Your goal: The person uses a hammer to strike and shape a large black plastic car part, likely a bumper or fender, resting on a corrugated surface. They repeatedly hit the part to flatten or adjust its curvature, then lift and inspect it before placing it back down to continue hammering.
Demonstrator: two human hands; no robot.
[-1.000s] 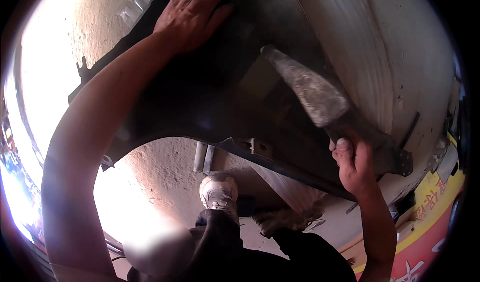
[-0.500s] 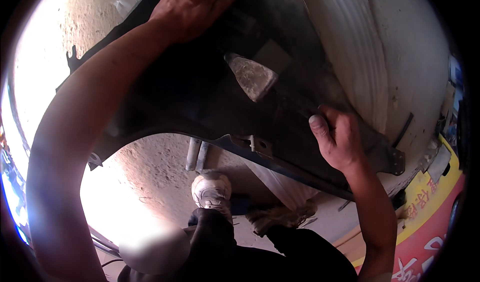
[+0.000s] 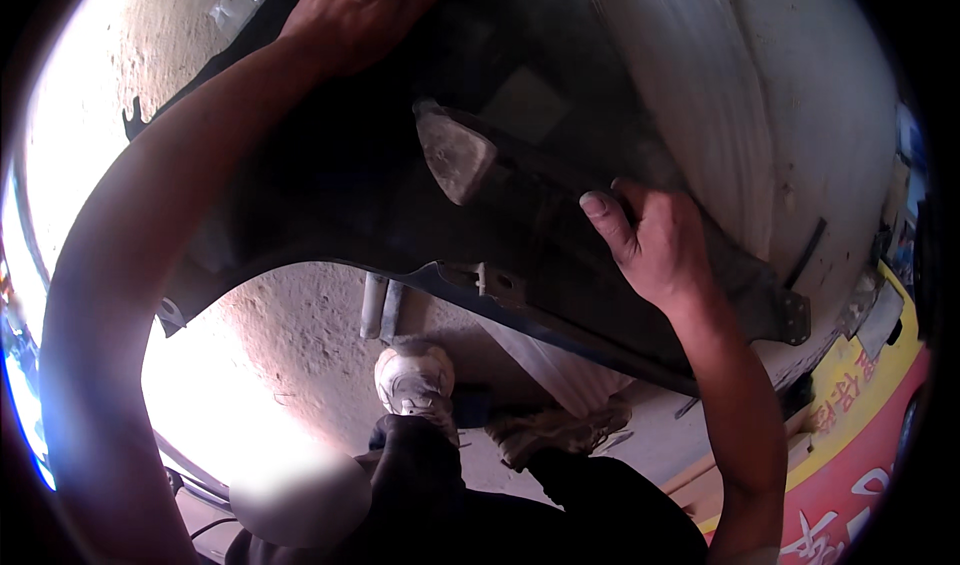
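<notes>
A large dark car fender (image 3: 330, 205) spreads across the view with its curved wheel-arch edge toward me. My left hand (image 3: 360, 15) lies on its far left part, fingers stretched out and partly cut off by the upper edge of the picture. In my right hand (image 3: 655, 240) is a hammer (image 3: 458, 160), gripped by its dark handle with the thumb along the top. The hammer's scuffed, wedge-shaped grey head points left, over the middle of the fender. Whether the head touches the panel I cannot tell.
My shoes (image 3: 415, 380) stand on the rough floor (image 3: 300, 345) below the fender. Two pale bars (image 3: 378, 307) poke out under its edge. Pale, ridged sheeting (image 3: 700, 85) runs beneath it. A yellow and red printed panel (image 3: 850, 415) lies at the right.
The hammer and my right hand have moved left and slightly farther away. My left hand stays on the fender, while the whole view has shifted a little.
</notes>
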